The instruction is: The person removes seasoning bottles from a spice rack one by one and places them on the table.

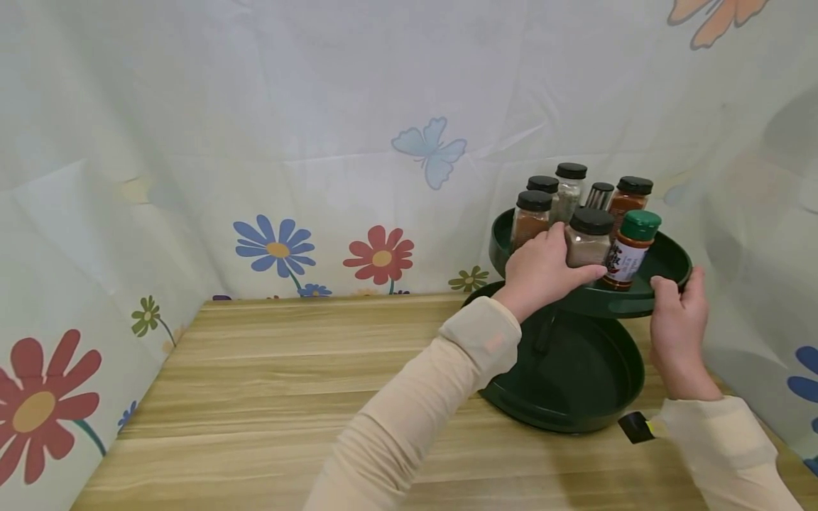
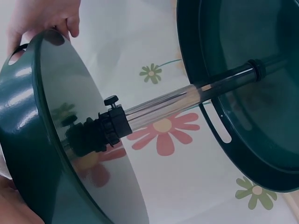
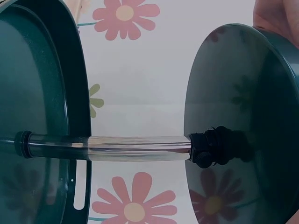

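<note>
A dark green two-tier round spice rack (image 1: 578, 362) stands on the right of the table. On its upper tray (image 1: 671, 259) my left hand (image 1: 543, 266) holds a square spice jar (image 1: 588, 248) with a black lid and pale brown powder, fingers at its left side and thumb across its front. Just right of that jar stands a green-capped seasoning bottle (image 1: 629, 252) with a white label. My right hand (image 1: 680, 326) grips the upper tray's rim at the right. In the left wrist view, fingers (image 2: 70, 23) reach the rim by a handle slot.
Several black-lidded jars (image 1: 532, 220) stand behind on the upper tray. A clear post (image 2: 163, 107) with a black collar (image 2: 114, 121) joins the tiers. The lower tray (image 1: 569, 362) rests on the wooden table (image 1: 287, 397). Flowered cloth (image 1: 319, 142) hangs behind and at both sides.
</note>
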The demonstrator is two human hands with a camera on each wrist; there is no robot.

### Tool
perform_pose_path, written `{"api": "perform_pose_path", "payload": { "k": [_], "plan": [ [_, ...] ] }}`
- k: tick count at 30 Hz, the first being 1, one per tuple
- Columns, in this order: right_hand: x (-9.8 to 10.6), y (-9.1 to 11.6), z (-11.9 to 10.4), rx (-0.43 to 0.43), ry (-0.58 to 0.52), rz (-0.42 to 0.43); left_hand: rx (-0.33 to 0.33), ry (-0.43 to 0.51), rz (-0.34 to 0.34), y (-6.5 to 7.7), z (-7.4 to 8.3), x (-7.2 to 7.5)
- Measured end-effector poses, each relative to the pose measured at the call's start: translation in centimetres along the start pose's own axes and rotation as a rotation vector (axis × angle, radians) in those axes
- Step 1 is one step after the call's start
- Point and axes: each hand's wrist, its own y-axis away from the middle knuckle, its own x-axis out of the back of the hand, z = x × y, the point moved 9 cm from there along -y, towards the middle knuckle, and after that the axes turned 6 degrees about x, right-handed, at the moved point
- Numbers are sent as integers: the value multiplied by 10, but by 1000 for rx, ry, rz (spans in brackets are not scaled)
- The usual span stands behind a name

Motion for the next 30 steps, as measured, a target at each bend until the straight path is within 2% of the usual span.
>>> {"api": "perform_pose_path", "payload": {
  "k": [6, 16, 30],
  "plan": [
    [0, 0, 0, -2, 16, 2, 16, -19, 27, 1, -2, 2],
    [1, 0, 2, -8, 33, 1, 32, 35, 1, 1, -5, -2],
    [0, 0, 1, -3, 47, -3, 28, 33, 3, 3, -4, -2]
  ]
}}
